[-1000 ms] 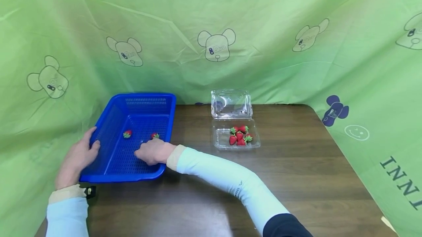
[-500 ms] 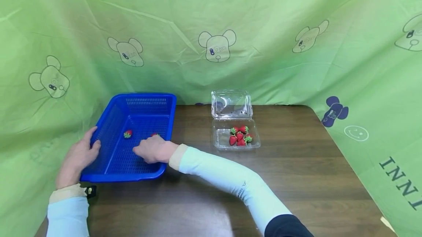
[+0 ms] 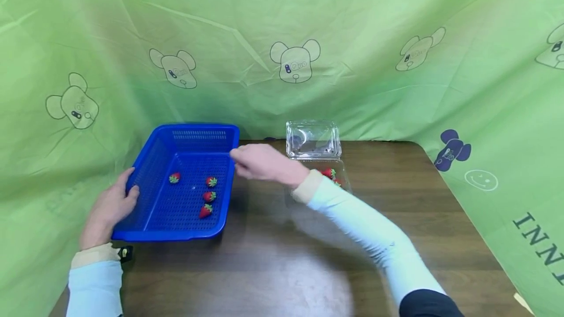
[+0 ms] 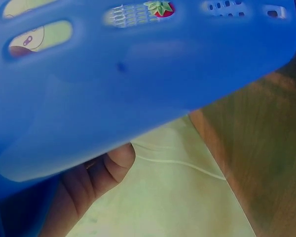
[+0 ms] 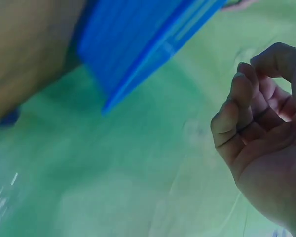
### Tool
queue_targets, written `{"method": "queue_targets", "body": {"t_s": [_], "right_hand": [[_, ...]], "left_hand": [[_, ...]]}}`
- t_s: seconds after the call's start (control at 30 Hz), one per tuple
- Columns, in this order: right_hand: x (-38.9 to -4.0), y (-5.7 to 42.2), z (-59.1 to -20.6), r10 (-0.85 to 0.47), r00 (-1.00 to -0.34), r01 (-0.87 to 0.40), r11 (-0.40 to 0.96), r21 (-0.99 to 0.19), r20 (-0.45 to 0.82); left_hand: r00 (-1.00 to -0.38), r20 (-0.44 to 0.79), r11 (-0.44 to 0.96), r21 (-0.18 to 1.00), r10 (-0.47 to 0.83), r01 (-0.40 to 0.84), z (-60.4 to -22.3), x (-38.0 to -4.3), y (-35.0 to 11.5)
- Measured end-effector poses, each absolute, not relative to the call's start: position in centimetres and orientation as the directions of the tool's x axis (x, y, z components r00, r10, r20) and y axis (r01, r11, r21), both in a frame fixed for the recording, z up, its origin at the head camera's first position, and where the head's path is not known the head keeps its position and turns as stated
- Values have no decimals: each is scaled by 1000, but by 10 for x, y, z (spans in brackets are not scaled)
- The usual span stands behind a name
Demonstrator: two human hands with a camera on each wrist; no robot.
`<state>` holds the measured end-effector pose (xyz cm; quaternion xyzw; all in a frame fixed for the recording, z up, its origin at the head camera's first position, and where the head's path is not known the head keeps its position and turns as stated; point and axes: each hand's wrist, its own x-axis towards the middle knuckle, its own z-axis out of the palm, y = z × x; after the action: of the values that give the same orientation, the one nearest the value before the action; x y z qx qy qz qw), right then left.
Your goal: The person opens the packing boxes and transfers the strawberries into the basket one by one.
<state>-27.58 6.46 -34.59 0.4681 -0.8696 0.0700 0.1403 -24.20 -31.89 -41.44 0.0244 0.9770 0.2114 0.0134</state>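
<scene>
At the left of the head view, my left hand (image 3: 110, 209) holds the side rim of a blue plastic basket (image 3: 176, 236). In the left wrist view, its curled fingers (image 4: 121, 158) show at the edge of the blue wall. Several red strawberries with green leaves lie on the basket's floor; one strawberry (image 3: 175, 178) is apart from a row that includes the nearest strawberry (image 3: 205, 211). My right hand (image 3: 264, 162) is in the air between the basket and a clear plastic clamshell box (image 3: 314, 140). Its fingers are loosely bent, the thumb near the fingertips, and nothing shows between them.
Some strawberries (image 3: 329, 173) sit in the clamshell's lower half, partly hidden by my right wrist; its lid stands raised behind. All stand on a brown wooden table (image 3: 282, 268). A green printed cloth (image 3: 343, 96) hangs behind and at both sides.
My right hand has lifted out of the basket and moved right, towards the clamshell, uncovering strawberries in the basket. The left hand stays on the rim.
</scene>
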Motion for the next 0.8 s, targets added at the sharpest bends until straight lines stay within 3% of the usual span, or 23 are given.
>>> {"method": "queue_targets", "body": {"t_s": [0.13, 0.3, 0.47, 0.67, 0.8], "right_hand": [[-279, 112, -341, -761, -556, -808, 590, -1, 334], [-282, 158, -351, -711, -661, -740, 671, -53, 238], [-283, 184, -374, -678, -723, -688, 724, -47, 136], [-284, 202, -396, -631, -770, -623, 776, -100, -96], [-286, 210, -409, -604, -751, -588, 796, -147, -267]], "left_hand": [[-998, -41, 908, 418, 45, 24, -415, -242, -319], [-998, -44, 906, 422, 44, 22, -415, -241, -318], [-998, -41, 905, 425, 40, 19, -414, -242, -318], [-997, -71, 903, 430, 37, 3, -414, -242, -318], [-997, -70, 902, 431, 36, 2, -413, -241, -317]]}}
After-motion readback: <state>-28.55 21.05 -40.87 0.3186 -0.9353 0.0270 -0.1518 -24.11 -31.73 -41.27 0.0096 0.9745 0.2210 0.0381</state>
